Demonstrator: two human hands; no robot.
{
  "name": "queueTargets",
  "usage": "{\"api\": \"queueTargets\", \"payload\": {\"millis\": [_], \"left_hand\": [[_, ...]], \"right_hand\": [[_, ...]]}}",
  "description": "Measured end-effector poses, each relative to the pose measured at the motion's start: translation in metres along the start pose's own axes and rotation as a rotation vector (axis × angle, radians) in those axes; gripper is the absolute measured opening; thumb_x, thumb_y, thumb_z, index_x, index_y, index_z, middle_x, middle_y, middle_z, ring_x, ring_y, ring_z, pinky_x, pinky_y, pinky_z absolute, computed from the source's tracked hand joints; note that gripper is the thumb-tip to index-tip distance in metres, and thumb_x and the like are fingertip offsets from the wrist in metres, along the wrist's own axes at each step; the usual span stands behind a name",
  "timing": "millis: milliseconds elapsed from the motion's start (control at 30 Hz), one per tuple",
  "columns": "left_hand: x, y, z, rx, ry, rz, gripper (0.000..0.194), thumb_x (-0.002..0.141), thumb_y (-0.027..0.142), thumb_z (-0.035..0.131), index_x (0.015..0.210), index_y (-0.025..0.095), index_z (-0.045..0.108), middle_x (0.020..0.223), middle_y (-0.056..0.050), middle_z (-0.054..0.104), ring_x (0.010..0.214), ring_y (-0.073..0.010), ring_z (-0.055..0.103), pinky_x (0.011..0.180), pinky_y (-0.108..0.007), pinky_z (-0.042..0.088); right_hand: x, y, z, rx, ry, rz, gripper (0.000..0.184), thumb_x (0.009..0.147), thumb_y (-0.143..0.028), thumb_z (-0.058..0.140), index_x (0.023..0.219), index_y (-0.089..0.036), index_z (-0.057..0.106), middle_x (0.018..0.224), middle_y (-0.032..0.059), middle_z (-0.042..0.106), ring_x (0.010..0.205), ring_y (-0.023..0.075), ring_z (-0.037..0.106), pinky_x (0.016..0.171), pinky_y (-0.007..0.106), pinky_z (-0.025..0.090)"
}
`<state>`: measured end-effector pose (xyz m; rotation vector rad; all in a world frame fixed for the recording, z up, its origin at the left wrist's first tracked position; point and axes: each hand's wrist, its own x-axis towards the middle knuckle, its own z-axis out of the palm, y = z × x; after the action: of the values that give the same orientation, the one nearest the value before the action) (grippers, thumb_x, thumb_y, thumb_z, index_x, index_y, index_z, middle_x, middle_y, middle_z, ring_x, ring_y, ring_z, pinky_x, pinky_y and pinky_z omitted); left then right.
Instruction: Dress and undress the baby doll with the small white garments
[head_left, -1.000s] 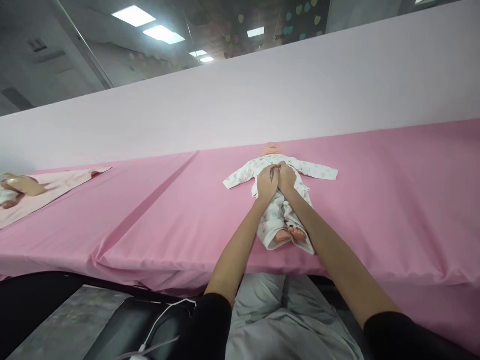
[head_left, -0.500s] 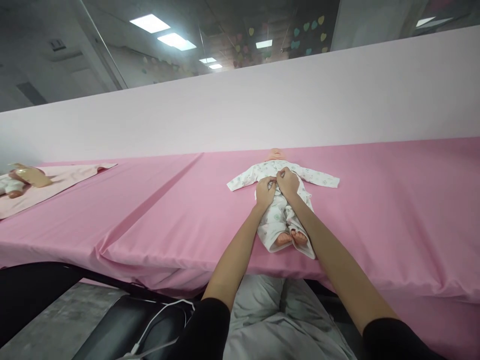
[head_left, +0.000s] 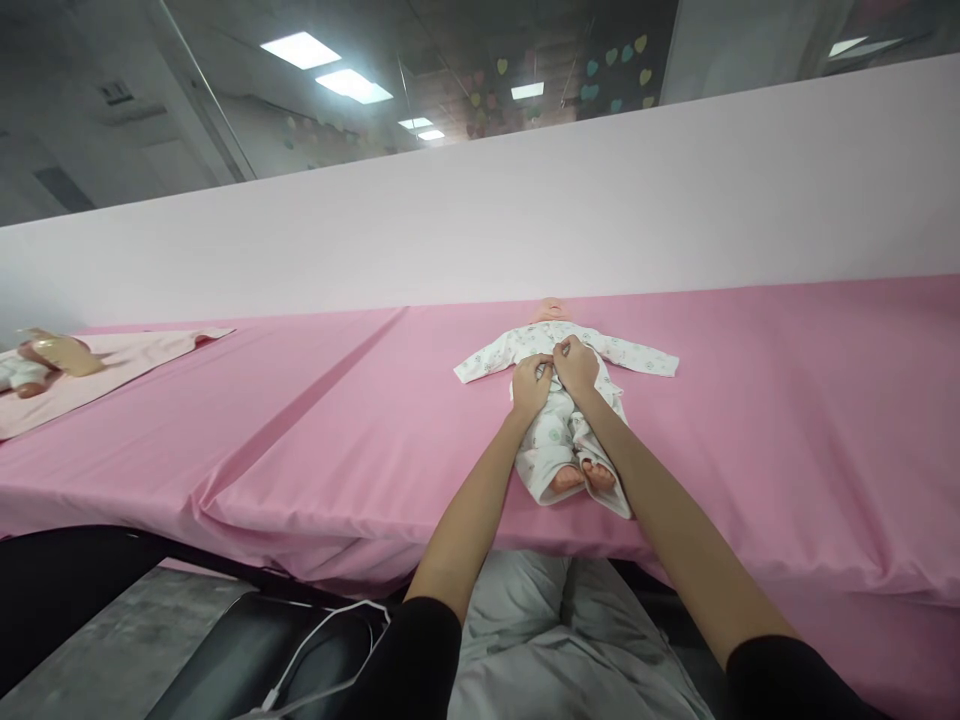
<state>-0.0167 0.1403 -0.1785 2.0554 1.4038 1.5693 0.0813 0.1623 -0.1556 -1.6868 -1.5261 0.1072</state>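
On pink cloth [head_left: 337, 430] — a doll [head_left: 555, 432]; hands [head_left: 529, 388] [head_left: 577, 370] at its shirt [head_left: 534, 338]

left hand [head_left: 530, 388]: curled | right hand [head_left: 577, 368]: curled, slightly farther forward | forearms [head_left: 472, 510]: extended, converging

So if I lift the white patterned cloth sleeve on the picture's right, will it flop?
Probably floppy: the sleeve looks like soft fabric, lying flat with no hand showing at its cuff. It's likely light, since the fabric looks thin. It probably won't roll: it's spread on the pink cloth.
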Motion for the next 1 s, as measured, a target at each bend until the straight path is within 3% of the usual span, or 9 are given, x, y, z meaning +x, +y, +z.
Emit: {"api": "queueTargets", "payload": {"millis": [1000], "left_hand": [[0.0003, -0.0038, 0.0012, -0.019, 0.016, 0.014, 0.021, 0.080, 0.013, 0.048, 0.087, 0.020, 0.066, 0.096, -0.001, 0.070, 0.095, -0.0154, 0.061, 0.093, -0.029, 0.044]], "right_hand": [[0.0008, 0.0016, 0.0015, 0.013, 0.017, -0.018, 0.020, 0.087, -0.029, 0.044, 0.088, -0.019, 0.061, 0.080, 0.0036, 0.064, 0.075, 0.0182, 0.056, 0.061, 0.025, 0.032]]}}
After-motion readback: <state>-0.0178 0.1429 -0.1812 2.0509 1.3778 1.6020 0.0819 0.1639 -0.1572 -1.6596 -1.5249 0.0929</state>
